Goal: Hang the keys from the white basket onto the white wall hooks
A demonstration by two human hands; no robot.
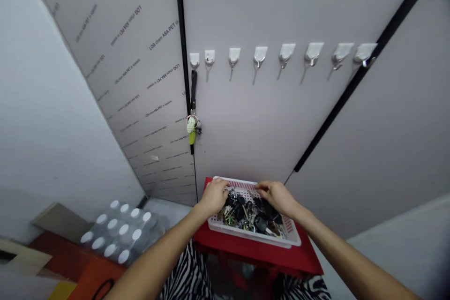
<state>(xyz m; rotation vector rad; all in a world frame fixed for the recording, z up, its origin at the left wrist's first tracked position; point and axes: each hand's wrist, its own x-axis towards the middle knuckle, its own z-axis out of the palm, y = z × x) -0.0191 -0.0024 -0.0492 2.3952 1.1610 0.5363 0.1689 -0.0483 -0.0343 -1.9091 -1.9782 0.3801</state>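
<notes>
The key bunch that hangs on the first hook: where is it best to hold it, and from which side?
Grip the black strap near its top, coming from the front. It hangs straight down from the hook, while the bunch below is lumpy and would likely swing. Lifting upward should free it.

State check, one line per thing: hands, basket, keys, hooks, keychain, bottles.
left hand: in the basket, fingers on the keys, grip unclear
right hand: over the keys, grip unclear
basket: upright on the red stool, open top
keys: loose heap in the basket
leftmost hook: holds the keychain
other hooks: look bare
keychain: hanging straight down
bottles: capped, upright, wrapped pack
</notes>
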